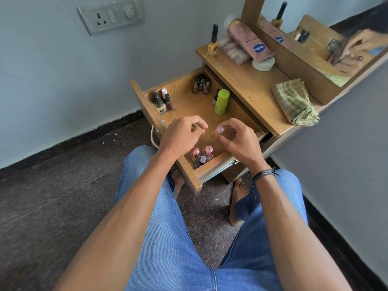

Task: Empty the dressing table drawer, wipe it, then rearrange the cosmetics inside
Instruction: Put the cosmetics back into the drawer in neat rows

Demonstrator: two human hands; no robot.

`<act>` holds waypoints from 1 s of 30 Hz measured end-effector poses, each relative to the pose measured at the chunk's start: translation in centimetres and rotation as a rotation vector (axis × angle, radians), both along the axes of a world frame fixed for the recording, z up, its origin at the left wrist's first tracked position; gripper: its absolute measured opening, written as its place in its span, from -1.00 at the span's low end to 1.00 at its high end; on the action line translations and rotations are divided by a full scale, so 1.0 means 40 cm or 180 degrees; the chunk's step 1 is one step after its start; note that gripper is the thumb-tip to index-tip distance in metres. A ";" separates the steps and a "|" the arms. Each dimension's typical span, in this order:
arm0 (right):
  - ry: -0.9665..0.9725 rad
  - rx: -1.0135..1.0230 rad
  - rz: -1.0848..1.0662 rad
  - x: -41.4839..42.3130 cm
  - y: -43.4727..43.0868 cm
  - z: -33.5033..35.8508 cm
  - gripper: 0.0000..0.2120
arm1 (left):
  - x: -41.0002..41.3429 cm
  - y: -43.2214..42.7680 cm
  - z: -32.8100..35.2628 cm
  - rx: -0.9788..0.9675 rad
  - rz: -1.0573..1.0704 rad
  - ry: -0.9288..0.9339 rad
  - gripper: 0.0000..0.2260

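The wooden drawer [186,89] is pulled out in front of me. Inside stand dark nail polish bottles [161,100] in the far left corner, dark bottles [201,83] at the back, a lime-green tube [221,101] on the right and pink-capped bottles [202,153] near the front corner. My left hand [181,134] hovers over the drawer with curled fingers pinching something thin and small. My right hand [237,139] pinches a small pink-capped bottle [220,130] above the drawer floor.
On the table top [247,85] lie a folded green cloth [295,101], a pink Vaseline tube [248,39], a white jar [263,63], a clear box of cosmetics [232,50] and a yellow polish bottle [213,42]. A mirror [327,34] stands behind. Wall at left, my knees below.
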State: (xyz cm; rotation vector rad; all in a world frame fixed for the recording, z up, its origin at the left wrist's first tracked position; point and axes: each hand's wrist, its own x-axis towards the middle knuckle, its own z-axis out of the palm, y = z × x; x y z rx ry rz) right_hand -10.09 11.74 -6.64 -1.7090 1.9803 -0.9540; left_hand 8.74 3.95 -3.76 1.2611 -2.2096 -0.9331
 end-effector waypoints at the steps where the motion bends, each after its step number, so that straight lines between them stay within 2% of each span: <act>1: -0.0100 -0.0091 -0.0035 0.006 -0.002 0.000 -0.91 | 0.003 -0.002 -0.001 -0.0004 0.0067 0.0149 -0.83; 4: -0.0248 -0.0262 -0.0086 0.030 -0.009 0.001 -0.88 | 0.012 -0.010 -0.002 -0.0088 0.0240 0.0477 -0.83; 6: -0.0258 -0.0337 -0.0070 0.047 -0.015 -0.001 -0.86 | 0.018 -0.012 -0.001 -0.0144 0.0180 0.0499 -0.87; 10: -0.0166 -0.0441 -0.0069 0.067 -0.025 -0.008 -0.86 | 0.023 -0.013 0.001 -0.0098 -0.0156 0.0315 -0.87; 17: -0.0119 -0.0445 -0.0074 0.068 -0.034 -0.013 -0.81 | 0.016 -0.015 -0.010 -0.0186 -0.0185 -0.0022 -0.78; 23: -0.0515 -0.0402 -0.0075 0.060 -0.036 -0.014 -0.73 | 0.005 -0.008 -0.025 -0.0654 -0.0151 -0.0517 -0.80; 30: -0.0911 -0.0298 0.0006 0.058 -0.030 -0.009 -0.76 | 0.004 -0.006 -0.029 -0.0628 -0.0061 -0.0444 -0.83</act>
